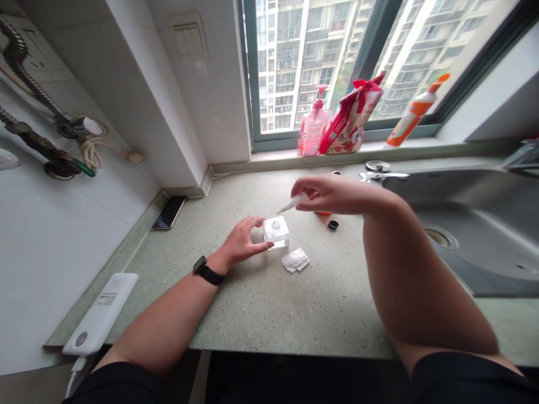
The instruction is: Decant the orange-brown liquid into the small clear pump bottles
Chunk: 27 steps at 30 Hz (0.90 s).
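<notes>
A clear, square, glass-like container (277, 231) with a small round fitting on top sits upright on the speckled counter. My left hand (246, 240), a black watch on its wrist, is closed around its left side, thumb in front and fingers behind. Above and to the right, my right hand (326, 193) pinches a small white tube with a narrow nozzle (293, 203). The nozzle tip points down and left, just above the container and apart from it. A folded white tissue (295, 260) lies in front of the container. Below my right hand rests a small black cap (333, 225); something orange behind it is mostly hidden.
A steel sink (488, 219) takes up the right side. On the windowsill stand a pink pump bottle (314, 130), a red bag (353, 115) and an orange-and-white bottle (412, 119). At left lie a phone (169, 212) and a white power bank (101, 311) with its cable.
</notes>
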### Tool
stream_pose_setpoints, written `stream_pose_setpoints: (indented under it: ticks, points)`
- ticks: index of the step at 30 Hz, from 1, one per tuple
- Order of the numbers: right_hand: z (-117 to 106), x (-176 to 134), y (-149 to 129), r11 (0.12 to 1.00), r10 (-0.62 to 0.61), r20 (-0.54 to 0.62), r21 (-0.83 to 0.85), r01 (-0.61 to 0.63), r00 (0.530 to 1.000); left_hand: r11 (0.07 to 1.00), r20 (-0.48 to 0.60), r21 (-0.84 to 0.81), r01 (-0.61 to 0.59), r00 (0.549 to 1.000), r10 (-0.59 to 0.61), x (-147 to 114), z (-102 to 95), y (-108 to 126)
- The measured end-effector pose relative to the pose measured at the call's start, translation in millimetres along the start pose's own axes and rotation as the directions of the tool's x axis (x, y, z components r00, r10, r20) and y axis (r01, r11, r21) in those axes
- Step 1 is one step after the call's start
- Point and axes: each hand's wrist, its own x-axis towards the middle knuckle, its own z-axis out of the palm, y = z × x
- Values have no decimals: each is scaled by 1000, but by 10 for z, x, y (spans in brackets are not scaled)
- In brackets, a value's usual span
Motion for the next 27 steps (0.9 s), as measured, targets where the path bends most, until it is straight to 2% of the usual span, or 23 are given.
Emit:
stream_pose_setpoints:
  ticks: [7,17,22,27]
  points:
    - [44,-37,-118,982,61,11,-178,-58,998,1000,17,6,4,1000,-4,2,-17,16]
    - [166,-26,-166,967,-23,-63,-253,6,998,1000,10,16,-1,1000,1,-3,-25,23]
    - [239,66,-159,973,-134,-27,-193,126,991,1000,10,19,8,1000,-9,-4,-25,41]
    - [380,243,-92,948,-293,16,-123,293,956,1000,10,16,11,1000,-11,-1,-25,42]
